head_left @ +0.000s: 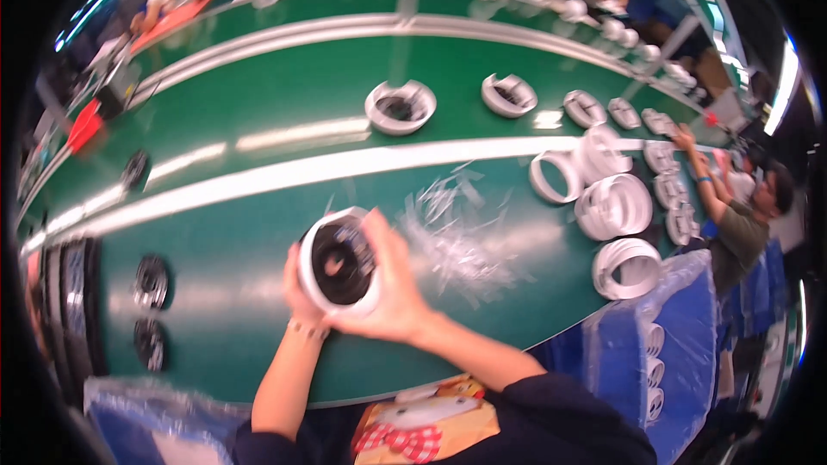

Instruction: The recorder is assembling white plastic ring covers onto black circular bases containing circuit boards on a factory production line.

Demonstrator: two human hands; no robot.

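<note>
Above the green bench, a white ring-shaped housing [309, 273] is held between both of my hands. Inside it sits a round black part [338, 269] with a hole at its centre. My left hand [300, 300] wraps the housing's left and lower side, its fingers partly hidden behind it. Along the right side, my right hand [392, 288] grips with its fingers round the outer wall. Just right of my hands lies a loose heap of clear plastic strips [461, 241] on the green mat.
White rings [615, 207] are stacked at the right. Several white housings with dark insides [401, 109] line the far conveyor belt [301, 77]. Black round parts [152, 282] lie at the left, beside black trays [76, 293]. A blue plastic-lined bin [680, 336] stands right; a co-worker [741, 224] reaches in beyond.
</note>
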